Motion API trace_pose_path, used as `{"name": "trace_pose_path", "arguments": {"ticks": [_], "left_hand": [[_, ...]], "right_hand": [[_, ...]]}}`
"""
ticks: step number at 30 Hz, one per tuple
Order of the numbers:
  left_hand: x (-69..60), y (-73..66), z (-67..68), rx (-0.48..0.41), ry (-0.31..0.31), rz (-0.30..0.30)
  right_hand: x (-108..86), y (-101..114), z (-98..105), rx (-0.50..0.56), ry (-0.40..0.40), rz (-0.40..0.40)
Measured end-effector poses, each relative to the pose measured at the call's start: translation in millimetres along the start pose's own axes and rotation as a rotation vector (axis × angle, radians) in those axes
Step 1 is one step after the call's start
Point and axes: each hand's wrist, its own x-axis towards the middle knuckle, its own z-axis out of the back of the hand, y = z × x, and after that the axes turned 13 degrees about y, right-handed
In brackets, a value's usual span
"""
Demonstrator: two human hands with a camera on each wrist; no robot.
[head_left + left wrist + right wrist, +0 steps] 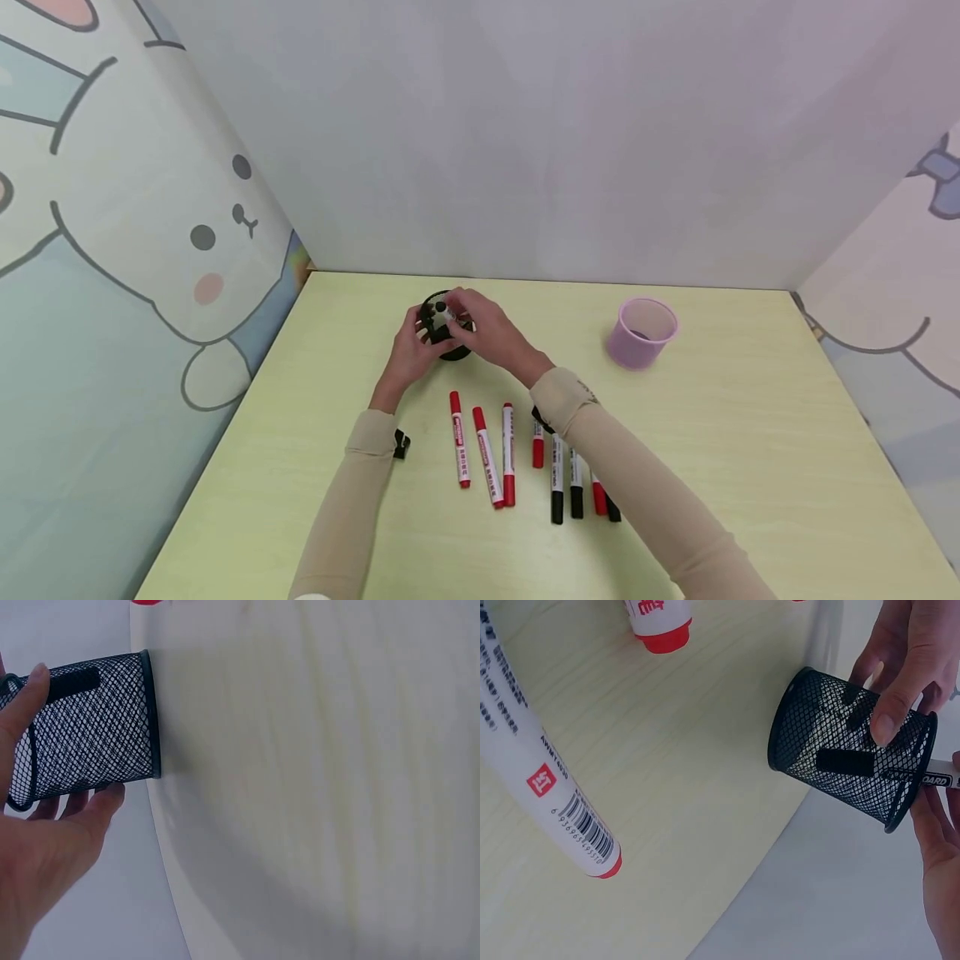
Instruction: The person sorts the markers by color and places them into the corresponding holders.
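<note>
A black wire-mesh pen cup (817, 724) stands on the table near the back left. My left hand (412, 354) grips its side, thumb across the mesh and fingers round the other side. With my right hand (491, 331) I pinch a white whiteboard marker (939, 774) at the cup's mouth. The marker is partly inside the rim; its far end is hard to make out. A dark rectangular patch (73, 684) shows on the mesh, but I cannot tell whether it is on the wall or behind it.
Red markers (460, 442) lie in front of the cup. Farther right are black markers (557, 479) and more red ones, some partly under my right sleeve (630, 467). A pink cup (633, 343) stands at the back right, near the wall (555, 150).
</note>
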Motion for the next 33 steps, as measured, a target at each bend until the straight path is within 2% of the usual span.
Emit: {"name": "trace_pose_path", "arguments": {"ticks": [4, 8, 11, 12, 14, 18, 19, 26, 33], "left_hand": [[1.0, -0.4, 1.0, 0.024, -0.006, 0.002], [0.9, -0.2, 1.9, 0.02, -0.005, -0.016], [0.4, -0.4, 2.0, 0.007, -0.006, -0.028], [-1.5, -5.8, 1.9, -0.004, -0.002, -0.026], [-1.7, -6.4, 1.5, -0.015, -0.005, -0.032], [-0.5, -6.5, 1.1, -0.023, -0.01, -0.032], [1.5, -1.3, 1.1, -0.019, -0.016, -0.034], [1.0, -2.0, 0.7, -0.025, -0.021, -0.026], [0.8, -1.4, 1.0, -0.016, -0.021, -0.028]], "right_hand": [[1.2, 1.2, 0.2, -0.11, 0.046, 0.033], [4.0, 2.3, -0.8, -0.177, 0.073, 0.05], [5.3, 3.6, -1.0, -0.2, 0.098, 0.049], [5.4, 4.5, -0.8, -0.205, 0.107, 0.049], [5.6, 5.8, -1.0, -0.217, 0.126, 0.038], [6.1, 7.2, -2.7, -0.238, 0.167, 0.004], [6.2, 6.7, -3.5, -0.245, 0.171, -0.003], [5.9, 2.5, -7.6, -0.309, 0.135, 0.038], [2.9, 3.8, -6.2, -0.272, 0.137, 0.021]]}}
